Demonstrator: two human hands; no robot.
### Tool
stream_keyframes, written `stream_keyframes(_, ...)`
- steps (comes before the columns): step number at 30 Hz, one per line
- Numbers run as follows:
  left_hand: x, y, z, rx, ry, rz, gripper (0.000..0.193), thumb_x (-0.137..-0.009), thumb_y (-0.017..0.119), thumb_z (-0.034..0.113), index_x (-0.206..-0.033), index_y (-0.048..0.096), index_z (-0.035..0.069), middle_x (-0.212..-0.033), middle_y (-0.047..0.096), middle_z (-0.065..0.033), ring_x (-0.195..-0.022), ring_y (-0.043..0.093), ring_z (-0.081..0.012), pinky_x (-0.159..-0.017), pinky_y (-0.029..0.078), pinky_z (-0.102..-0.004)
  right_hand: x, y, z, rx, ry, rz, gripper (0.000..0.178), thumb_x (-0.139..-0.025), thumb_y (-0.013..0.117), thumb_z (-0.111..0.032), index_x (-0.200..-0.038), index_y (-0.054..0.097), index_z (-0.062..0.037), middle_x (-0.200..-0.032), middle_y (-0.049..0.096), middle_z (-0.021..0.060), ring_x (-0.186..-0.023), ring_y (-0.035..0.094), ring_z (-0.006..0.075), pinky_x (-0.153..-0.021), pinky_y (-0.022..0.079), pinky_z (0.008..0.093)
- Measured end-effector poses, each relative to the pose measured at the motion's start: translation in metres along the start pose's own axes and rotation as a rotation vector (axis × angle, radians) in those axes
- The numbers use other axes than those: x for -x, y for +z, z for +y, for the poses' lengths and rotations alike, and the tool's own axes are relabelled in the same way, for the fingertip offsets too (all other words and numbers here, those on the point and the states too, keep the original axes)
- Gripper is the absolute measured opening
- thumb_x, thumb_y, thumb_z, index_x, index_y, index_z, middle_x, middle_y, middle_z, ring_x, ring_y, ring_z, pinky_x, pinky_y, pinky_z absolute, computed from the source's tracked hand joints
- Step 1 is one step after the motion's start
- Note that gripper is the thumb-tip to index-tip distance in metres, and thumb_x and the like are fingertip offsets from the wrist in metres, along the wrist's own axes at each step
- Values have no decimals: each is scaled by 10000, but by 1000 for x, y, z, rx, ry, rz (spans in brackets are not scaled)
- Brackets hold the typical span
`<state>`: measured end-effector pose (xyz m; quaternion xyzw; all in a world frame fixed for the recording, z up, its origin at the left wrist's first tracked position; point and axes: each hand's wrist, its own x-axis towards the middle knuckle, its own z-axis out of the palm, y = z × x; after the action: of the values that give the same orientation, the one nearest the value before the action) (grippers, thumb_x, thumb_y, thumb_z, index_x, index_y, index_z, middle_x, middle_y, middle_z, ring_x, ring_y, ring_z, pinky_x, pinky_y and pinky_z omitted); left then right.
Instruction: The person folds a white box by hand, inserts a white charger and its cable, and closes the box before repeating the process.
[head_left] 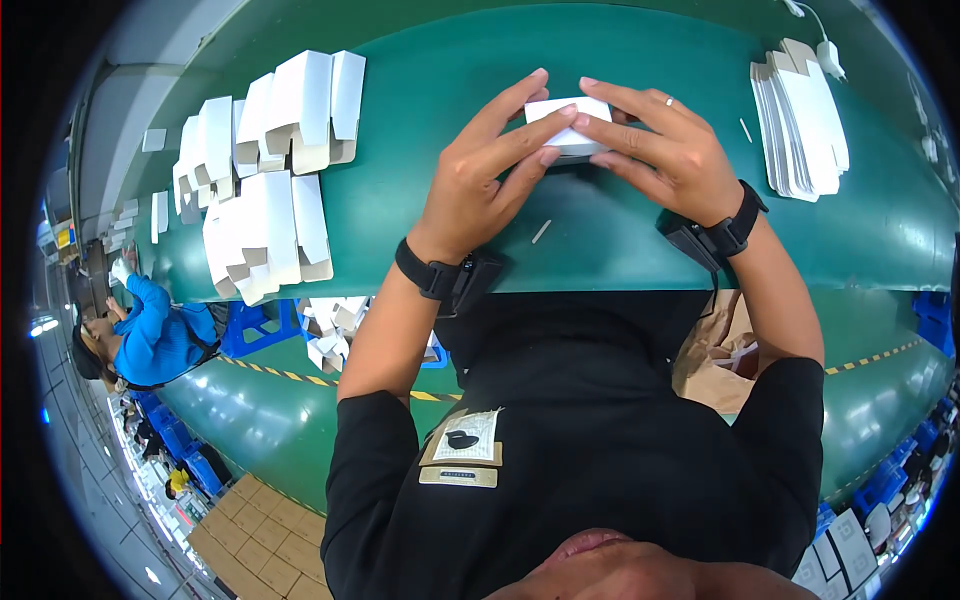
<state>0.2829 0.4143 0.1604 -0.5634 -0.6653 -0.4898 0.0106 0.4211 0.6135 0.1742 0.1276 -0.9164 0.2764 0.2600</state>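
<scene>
White cardboard box [573,137], oblong and flat-faced, over smooth green tabletop [600,250].

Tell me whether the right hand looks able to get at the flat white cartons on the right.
Probably yes: only a thin strip lies between the right hand and the cartons, though that hand is on the small white box.
</scene>
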Motion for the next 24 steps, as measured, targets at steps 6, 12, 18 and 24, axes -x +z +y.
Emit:
stream_keyframes(6,1,3,1,-203,147,-16,500,-821,789,107,-1303,676,176,-1326,627,-162,-1097,667,-311,-910,565,-383,0,3,1,-11,-4,59,417,-781,803,-115,-1191,728,-105,-1298,670,103,-883,655,260,-800,546,345)
stream_keyframes(12,0,6,-5,-286,175,-19,541,-800,810,139,-1318,659,179,-1322,624,-161,-1101,659,-312,-908,564,-394,-1,7,0,191,-76,96,413,-783,798,-94,-1189,720,-96,-1290,672,100,-961,687,274,-801,566,354)
stream_keyframes(18,0,8,17,-432,124,-24,509,-845,769,125,-1336,644,168,-1317,615,-173,-1098,655,-322,-907,557,-398,1,3,-8,225,-7,77,404,-794,790,-62,-1191,717,-93,-1296,671,104,-1048,692,289,-837,576,360)
stream_keyframes(24,5,6,29,-602,95,-69,483,-884,710,82,-1353,630,166,-1339,579,-213,-1119,637,-358,-915,551,-409,6,15,-19,166,81,160,386,-814,780,-49,-1193,720,-86,-1317,661,117,-1108,682,296,-878,573,364)
